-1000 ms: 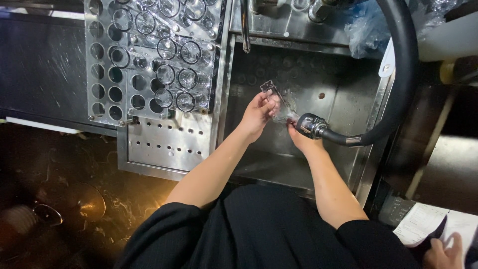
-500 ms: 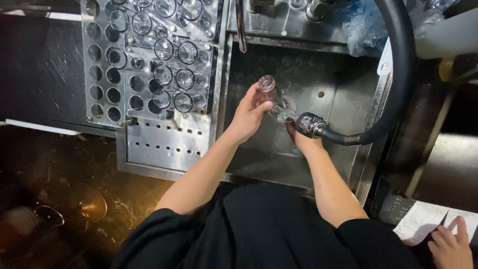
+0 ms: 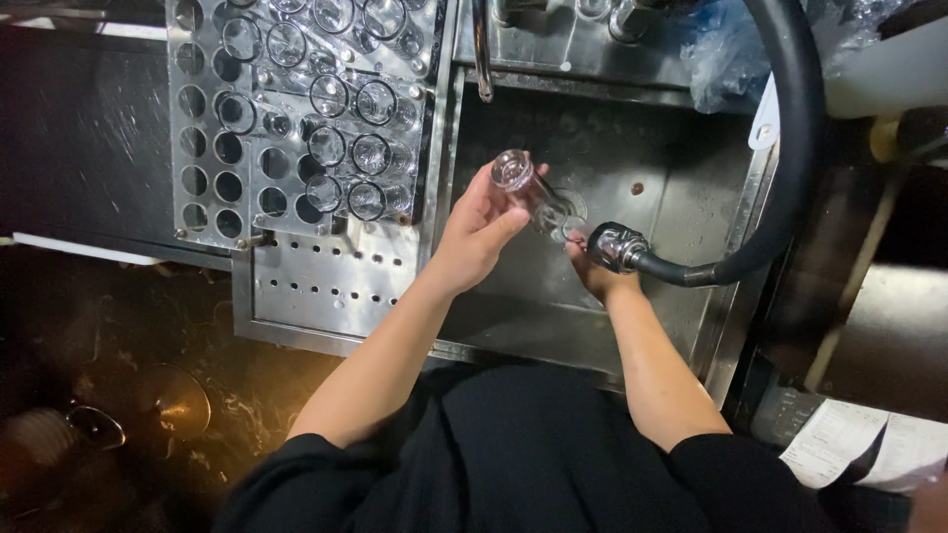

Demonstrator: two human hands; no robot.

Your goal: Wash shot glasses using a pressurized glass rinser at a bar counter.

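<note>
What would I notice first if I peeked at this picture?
Two bare arms reaching into a metal sink in the middle. The left hand holds a clear glass tipped on its side, and the right hand points a shiny spray nozzle on a thick black hose at it. At upper left, a metal rack holds many glasses.

A perforated steel rack (image 3: 296, 128) holds upturned glasses (image 3: 370, 153) left of the sink (image 3: 681, 188); papers (image 3: 859, 449) lie bottom right.
</note>
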